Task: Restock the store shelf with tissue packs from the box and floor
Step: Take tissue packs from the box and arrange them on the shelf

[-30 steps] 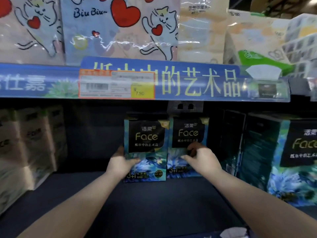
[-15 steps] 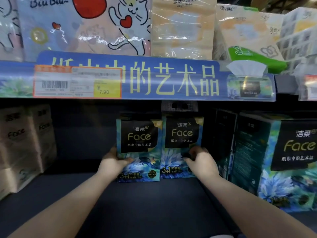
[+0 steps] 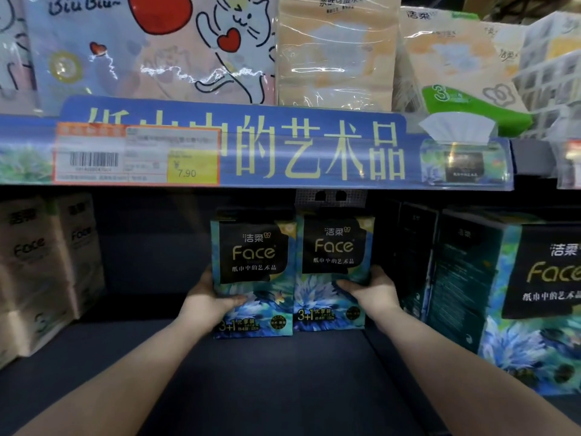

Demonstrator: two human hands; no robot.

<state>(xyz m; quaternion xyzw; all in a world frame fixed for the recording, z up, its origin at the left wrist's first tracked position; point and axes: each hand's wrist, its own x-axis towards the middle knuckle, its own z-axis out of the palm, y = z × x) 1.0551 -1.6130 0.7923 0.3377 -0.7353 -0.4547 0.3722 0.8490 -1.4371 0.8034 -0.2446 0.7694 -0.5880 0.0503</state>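
Two blue and black "Face" tissue packs stand upright side by side at the back of the dark lower shelf [image 3: 251, 372]. My left hand [image 3: 206, 302] grips the left pack [image 3: 253, 262] at its lower left edge, thumb across the front. My right hand [image 3: 371, 291] holds the right pack [image 3: 333, 256] at its lower right edge, thumb on the front. Both packs rest on the shelf floor and touch each other.
Larger blue "Face" packs [image 3: 518, 294] fill the shelf's right side. Beige "Face" packs [image 3: 41, 262] stand at the left. A blue price rail with a 7.90 tag [image 3: 187, 171] runs overhead, with cat-print packs [image 3: 151, 45] on the upper shelf.
Both hands have stayed on the two packs. The view has shifted, so the shelf now appears further left, and my right thumb lies more across its pack's front.
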